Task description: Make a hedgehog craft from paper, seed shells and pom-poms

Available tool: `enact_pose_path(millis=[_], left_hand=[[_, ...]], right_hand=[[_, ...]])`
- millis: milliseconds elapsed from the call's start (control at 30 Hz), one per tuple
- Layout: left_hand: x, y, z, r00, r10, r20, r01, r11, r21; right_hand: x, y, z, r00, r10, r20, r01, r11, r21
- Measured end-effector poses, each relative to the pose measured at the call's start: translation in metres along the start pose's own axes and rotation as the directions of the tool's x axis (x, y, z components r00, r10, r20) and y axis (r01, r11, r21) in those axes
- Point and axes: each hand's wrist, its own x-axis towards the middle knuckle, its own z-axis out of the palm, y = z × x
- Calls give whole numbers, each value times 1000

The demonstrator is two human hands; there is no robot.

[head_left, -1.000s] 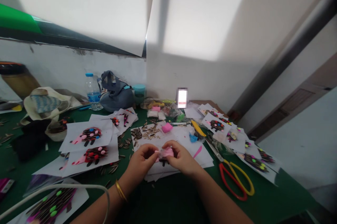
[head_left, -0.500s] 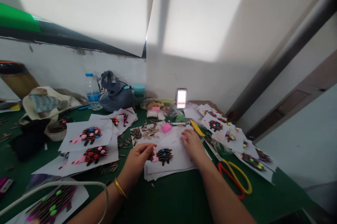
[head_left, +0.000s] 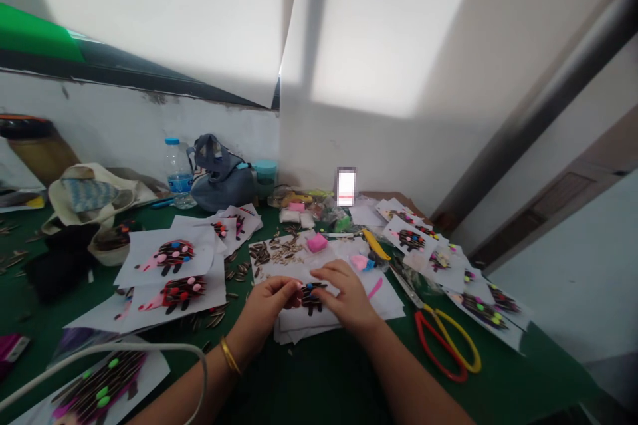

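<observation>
A hedgehog figure (head_left: 313, 297) of dark seeds with blue dots lies on white paper (head_left: 299, 324) in the middle. At its left end is my left hand (head_left: 272, 305), thumb and forefinger pinched on a tiny pink bit. My right hand (head_left: 346, 295) hovers over the figure's right side, thumb and fingers apart. Pink clay (head_left: 316, 243) sits on the sheet behind, beside loose seeds (head_left: 279, 251). Pink and blue clay (head_left: 363, 263) and a pink strip (head_left: 375, 287) lie right of my right hand.
Scissors with red and yellow handles (head_left: 441, 338) lie at the right, near a yellow cutter (head_left: 376, 245). Seed-picture sheets stand left (head_left: 164, 255) and right (head_left: 409, 239). A bottle (head_left: 179, 175) and blue-grey bag (head_left: 222, 182) are at the back. A white cable (head_left: 119, 347) crosses the lower left.
My right hand has moved left from the pink clay on the right to above the hedgehog figure, uncovering the pink and blue clay and the pink strip. My left hand stays near the figure's left end.
</observation>
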Motion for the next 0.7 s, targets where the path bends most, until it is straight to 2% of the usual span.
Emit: enact_pose_path(millis=[67, 167, 367, 500, 600, 700], left_hand=[[-1, 0, 0, 999, 35, 39, -37, 998, 59], [-2, 0, -1, 995, 63, 79, -74, 986, 149], [-1, 0, 0, 991, 47, 122, -78, 961, 264], [-3, 4, 1, 991, 87, 103, -119, 925, 362], [-2, 4, 0, 991, 120, 56, -131, 944, 304], [0, 2, 1, 997, 78, -30, -75, 994, 78]], right_hand=[[-1, -16, 9, 999, -10, 49, 7, 999, 50], [-1, -27, 14, 998, -5, 58, 3, 999, 38], [-1, -26, 15, 998, -57, 35, 58, 997, -45], [-1, -28, 16, 996, -85, 16, 85, 995, -54], [0, -26, 12, 999, -28, -40, 28, 1000, 9], [0, -22, 7, 990, 61, -126, -50, 995, 90]])
